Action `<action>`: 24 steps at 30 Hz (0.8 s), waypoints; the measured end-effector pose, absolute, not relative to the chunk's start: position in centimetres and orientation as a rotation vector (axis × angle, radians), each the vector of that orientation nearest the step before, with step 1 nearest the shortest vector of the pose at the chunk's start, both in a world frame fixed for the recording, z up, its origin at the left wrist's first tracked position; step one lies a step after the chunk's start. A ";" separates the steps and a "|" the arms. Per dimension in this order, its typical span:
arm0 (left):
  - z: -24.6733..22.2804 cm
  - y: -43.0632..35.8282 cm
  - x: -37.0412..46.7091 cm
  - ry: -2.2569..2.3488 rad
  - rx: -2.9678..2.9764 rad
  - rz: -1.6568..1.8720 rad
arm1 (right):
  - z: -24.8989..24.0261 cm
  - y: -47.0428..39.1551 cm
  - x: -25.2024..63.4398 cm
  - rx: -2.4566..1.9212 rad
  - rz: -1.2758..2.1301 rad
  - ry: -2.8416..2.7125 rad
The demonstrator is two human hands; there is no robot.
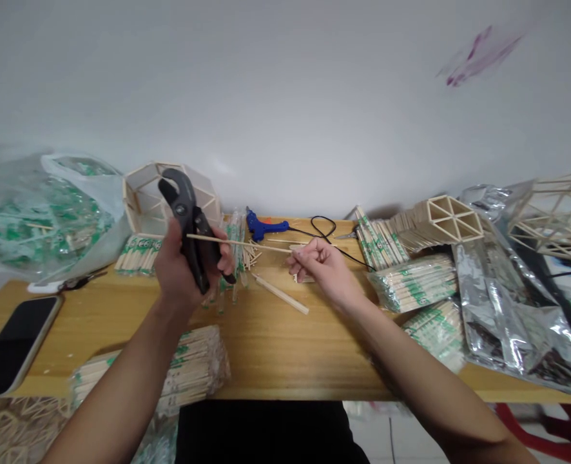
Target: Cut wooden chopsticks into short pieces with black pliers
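Observation:
My left hand [174, 267] is wrapped around black pruning shears [183, 206] with a hooked jaw pointing up. The shears' handles hang down past my palm. My right hand [321, 264] pinches one end of a thin wooden chopstick [247, 245]. The chopstick lies nearly level and crosses in front of the shears' handles, its far end by my left thumb. Whether the left fingers also touch it, I cannot tell. Below it on the table rest a loose pair of sticks [283, 295] and several short cut pieces [251, 256].
A blue glue gun [266, 224] with a black cord lies at the back. Wrapped chopstick bundles [416, 281] and stick frames [452, 219] crowd the right. At left are a phone [15, 345], a plastic bag of wrappers [48, 212] and another stick frame [140, 193].

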State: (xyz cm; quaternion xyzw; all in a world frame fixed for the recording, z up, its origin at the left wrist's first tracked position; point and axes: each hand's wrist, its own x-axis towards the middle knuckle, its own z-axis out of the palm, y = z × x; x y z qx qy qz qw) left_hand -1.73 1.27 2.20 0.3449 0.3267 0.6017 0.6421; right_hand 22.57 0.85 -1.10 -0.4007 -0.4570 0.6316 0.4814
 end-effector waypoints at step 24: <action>1.9 2.7 -2.1 1.205 0.784 2.039 | -2.2 -0.4 22.0 -1.075 1.425 -1.812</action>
